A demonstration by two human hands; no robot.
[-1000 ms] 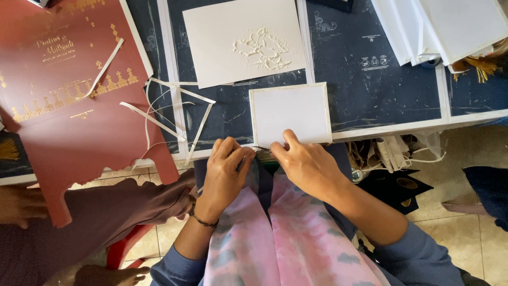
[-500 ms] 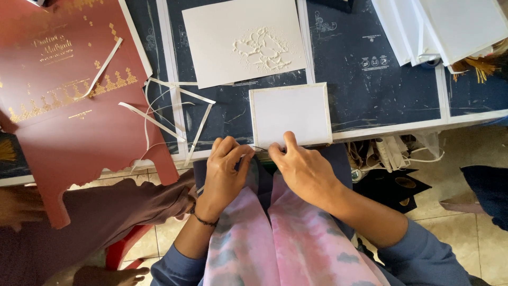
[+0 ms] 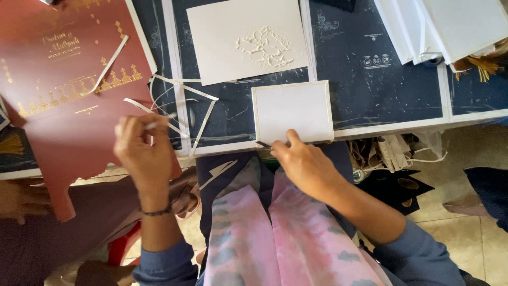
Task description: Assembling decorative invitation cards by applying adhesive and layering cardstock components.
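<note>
White card under right hand; left hand apparently pinches strip.

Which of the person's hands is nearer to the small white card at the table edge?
Right. The right hand touches the small white card at its near edge. The left hand is raised off to the card's left, pinching a thin white strip.

We see large maroon card with gold print at left, overhanging table edge. Loose white paper strips lie tangled beside it on dark blue mat. White embossed sheet sits at top centre. Stack of white sheets at top right, gold tassel just beside. Below table edge: tangle of white bags, black pieces on tiled floor. Another person's hand at far left.
</note>
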